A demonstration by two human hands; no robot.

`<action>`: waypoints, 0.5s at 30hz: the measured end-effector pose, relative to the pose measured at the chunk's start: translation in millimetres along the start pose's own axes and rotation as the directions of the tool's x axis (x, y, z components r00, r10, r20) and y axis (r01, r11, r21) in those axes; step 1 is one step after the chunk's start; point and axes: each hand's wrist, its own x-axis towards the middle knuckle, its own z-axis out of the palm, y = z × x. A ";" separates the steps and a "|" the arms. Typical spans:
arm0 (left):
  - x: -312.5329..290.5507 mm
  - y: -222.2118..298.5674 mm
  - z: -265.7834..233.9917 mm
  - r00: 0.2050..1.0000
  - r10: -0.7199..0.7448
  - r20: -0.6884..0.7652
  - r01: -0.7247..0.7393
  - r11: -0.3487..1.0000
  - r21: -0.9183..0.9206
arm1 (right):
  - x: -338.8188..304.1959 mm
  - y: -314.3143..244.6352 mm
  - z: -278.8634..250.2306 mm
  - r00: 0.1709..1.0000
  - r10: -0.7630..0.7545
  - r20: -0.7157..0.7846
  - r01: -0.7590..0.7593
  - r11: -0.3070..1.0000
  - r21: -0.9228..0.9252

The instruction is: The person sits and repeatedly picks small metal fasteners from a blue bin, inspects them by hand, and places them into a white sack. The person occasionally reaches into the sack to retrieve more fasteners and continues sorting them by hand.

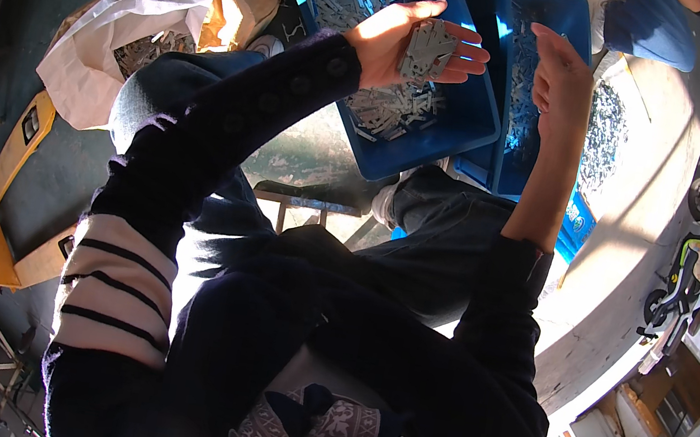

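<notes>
My left hand point(386, 49) is palm up above a blue bin point(467, 125), fingers stretched out. A small stack of flat grey metal pieces point(429, 51) lies across its palm and finger bases. Loose strip-like metal pieces point(399, 109) fill part of that bin below the hand. Over a second blue bin point(482, 168), just to the right, is my right hand point(564, 80). Its index finger extends while the other fingers curl loosely apart from it; no object shows in them. More metal pieces point(519, 122) are inside this second bin, partly covered by the hand.
A white sack point(85, 71) with metal pieces inside stands at the left, near a yellow metal frame point(2, 191). More small pieces point(603, 135) are heaped right of the bins. Another person's blue clothing point(650, 28) shows at upper right. A scooter point(683, 280) stands far right.
</notes>
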 end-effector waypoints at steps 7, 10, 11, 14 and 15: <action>-6.1 -1.4 0.8 0.990 -0.005 -0.143 0.009 1.000 0.025 | -15.2 5.9 46.5 0.843 -0.309 0.439 0.428 0.882 -0.200; -9.5 -2.8 5.6 0.984 0.022 -0.174 -0.010 0.998 0.068 | -16.5 5.3 46.0 0.839 -0.328 0.434 0.475 0.830 -0.291; -10.3 -2.8 7.1 0.981 0.035 -0.190 -0.017 0.995 0.095 | -16.3 4.8 45.3 0.840 -0.329 0.431 0.483 0.815 -0.320; -11.2 -1.7 8.8 0.970 -0.022 -0.241 0.051 0.992 0.115 | -15.2 4.5 44.7 0.837 -0.331 0.435 0.495 0.796 -0.347; -10.9 -1.7 8.5 0.975 -0.019 -0.223 0.045 0.993 0.113 | -14.7 5.1 44.4 0.842 -0.314 0.438 0.481 0.806 -0.346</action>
